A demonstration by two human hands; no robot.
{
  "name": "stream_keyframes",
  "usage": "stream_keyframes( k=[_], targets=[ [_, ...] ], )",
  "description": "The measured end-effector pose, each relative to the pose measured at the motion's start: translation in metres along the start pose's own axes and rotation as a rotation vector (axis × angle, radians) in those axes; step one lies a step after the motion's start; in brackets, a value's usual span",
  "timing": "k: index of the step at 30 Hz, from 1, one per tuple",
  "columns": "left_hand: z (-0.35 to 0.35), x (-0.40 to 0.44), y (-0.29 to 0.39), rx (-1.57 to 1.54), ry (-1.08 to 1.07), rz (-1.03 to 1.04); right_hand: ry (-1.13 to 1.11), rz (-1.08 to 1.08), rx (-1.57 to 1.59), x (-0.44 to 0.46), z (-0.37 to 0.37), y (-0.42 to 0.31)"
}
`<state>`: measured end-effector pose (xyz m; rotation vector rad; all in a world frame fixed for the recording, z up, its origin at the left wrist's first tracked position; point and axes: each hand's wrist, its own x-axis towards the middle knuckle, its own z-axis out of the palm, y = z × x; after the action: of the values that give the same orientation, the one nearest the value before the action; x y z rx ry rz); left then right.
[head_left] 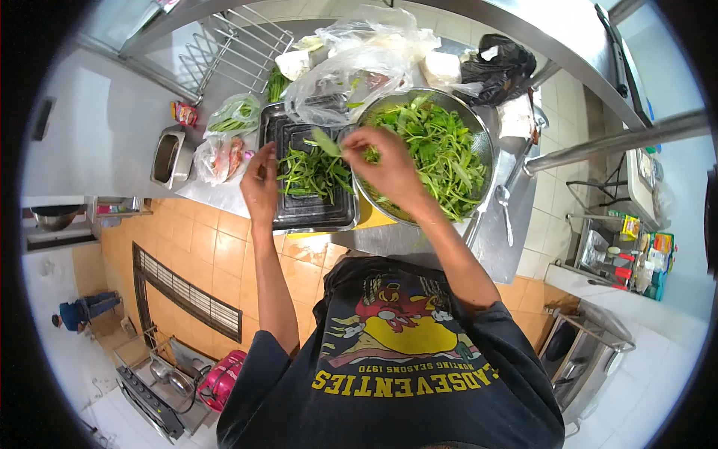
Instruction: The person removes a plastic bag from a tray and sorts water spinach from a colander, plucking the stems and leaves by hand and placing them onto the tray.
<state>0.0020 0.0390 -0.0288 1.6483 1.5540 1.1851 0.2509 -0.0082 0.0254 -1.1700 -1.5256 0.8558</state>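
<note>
A black rectangular tray [318, 215] holds a pile of green stems and leaves [318, 173]. Beside it on the right, a round metal colander [488, 142] is full of leafy greens [441, 150]. My right hand [385, 161] hangs over the colander's left edge, fingers pinched on a green leaf [326, 142] that sticks out toward the tray. At the tray's left edge is my left hand [261, 183], its fingers bent near the stem tips; whether it holds anything is unclear.
Clear plastic bags [340, 75] lie behind the tray, with a black bag [499, 71] at the back right. Bagged greens [234, 116] and a metal container [173, 156] stand left. A spoon [505, 213] lies right. A metal rail [621, 142] juts in. A person [86, 310] is far left.
</note>
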Motion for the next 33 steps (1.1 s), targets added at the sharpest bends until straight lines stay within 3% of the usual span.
stream_keyframes(
  k=[4,7,10,13,17,21,25,33],
  targets=[
    [-0.005,0.004,0.013,0.026,0.055,0.049,0.090,-0.279,-0.359,-0.009,0.016,0.005],
    [-0.003,0.002,0.022,-0.001,0.044,0.037,0.116,-0.192,-0.323,-0.016,-0.010,0.010],
    [0.013,-0.005,0.020,-0.102,-0.031,0.037,0.185,0.043,-0.256,-0.035,-0.053,0.016],
    [0.036,-0.013,0.022,-0.035,-0.165,0.054,0.042,0.165,-0.496,-0.054,-0.082,0.030],
    [0.071,-0.025,0.046,-0.064,-0.262,0.102,0.052,0.076,-0.849,-0.070,-0.064,0.053],
    [0.085,-0.029,0.058,-0.054,-0.357,0.079,0.085,0.168,-0.717,-0.062,-0.065,0.054],
    [0.091,-0.029,0.070,-0.127,-0.368,0.065,0.237,0.156,-0.313,-0.043,-0.094,0.027],
    [0.104,-0.033,0.096,-0.272,-0.439,0.059,0.429,0.050,0.020,-0.020,-0.128,-0.017]
  ],
)
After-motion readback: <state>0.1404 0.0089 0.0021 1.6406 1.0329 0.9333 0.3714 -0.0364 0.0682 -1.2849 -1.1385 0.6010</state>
